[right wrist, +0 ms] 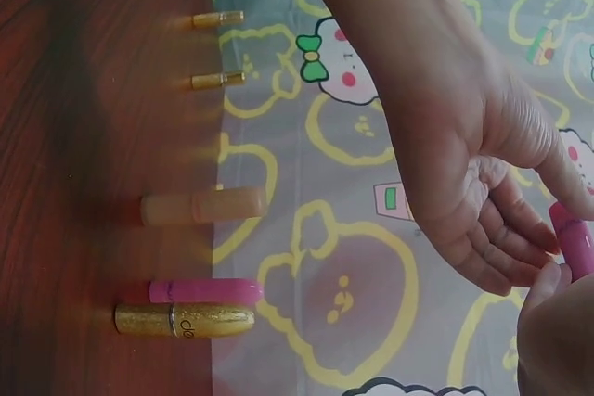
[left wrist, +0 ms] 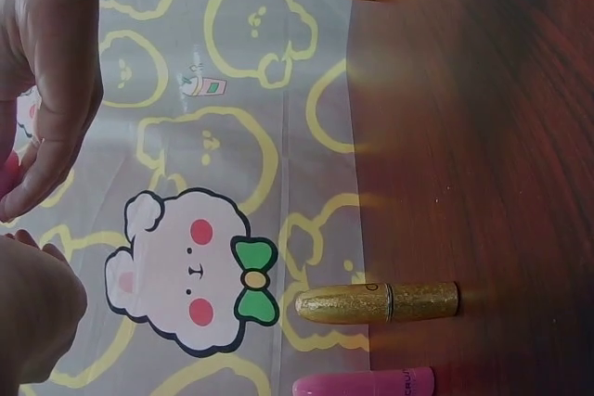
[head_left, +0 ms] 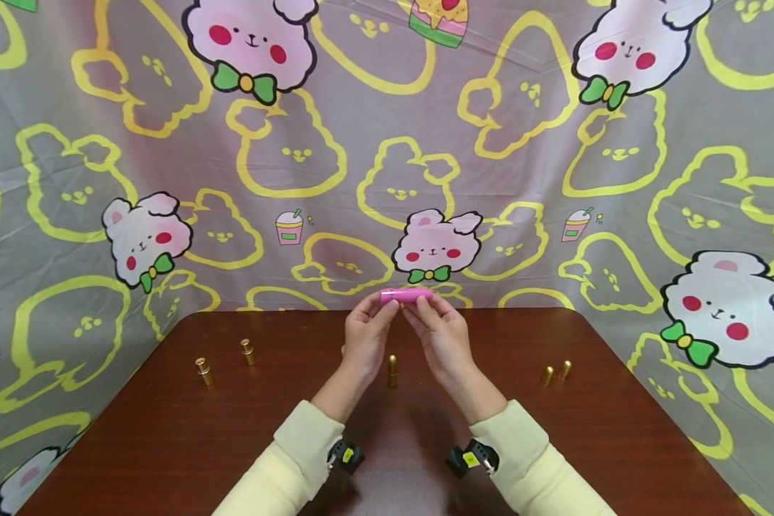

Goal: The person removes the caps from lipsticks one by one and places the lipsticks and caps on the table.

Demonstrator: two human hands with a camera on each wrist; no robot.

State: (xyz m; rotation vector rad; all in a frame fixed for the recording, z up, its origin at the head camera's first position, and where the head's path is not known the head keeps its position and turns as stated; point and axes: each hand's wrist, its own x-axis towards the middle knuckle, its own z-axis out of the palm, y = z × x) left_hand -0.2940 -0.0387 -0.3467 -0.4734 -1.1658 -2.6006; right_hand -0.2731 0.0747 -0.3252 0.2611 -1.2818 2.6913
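Both hands hold a pink lipstick tube (head_left: 406,294) sideways above the far part of the table, with a silver band showing near its left end. My left hand (head_left: 364,337) pinches the left end, while my right hand (head_left: 443,337) grips the right end between thumb and fingers. The same pink tube (right wrist: 574,240) is partly covered by fingers in the right wrist view. Below the hands a gold lipstick tube (head_left: 393,370) stands upright. Beside it stands another pink tube (right wrist: 206,291), hidden from the head view.
Two gold lipstick bases (head_left: 203,370) without caps stand at the left of the brown table (head_left: 232,459). Two small gold caps (head_left: 547,375) are at the right. A peach-coloured tube (right wrist: 202,206) stands near the middle. Behind the table hangs a patterned cloth (head_left: 522,186).
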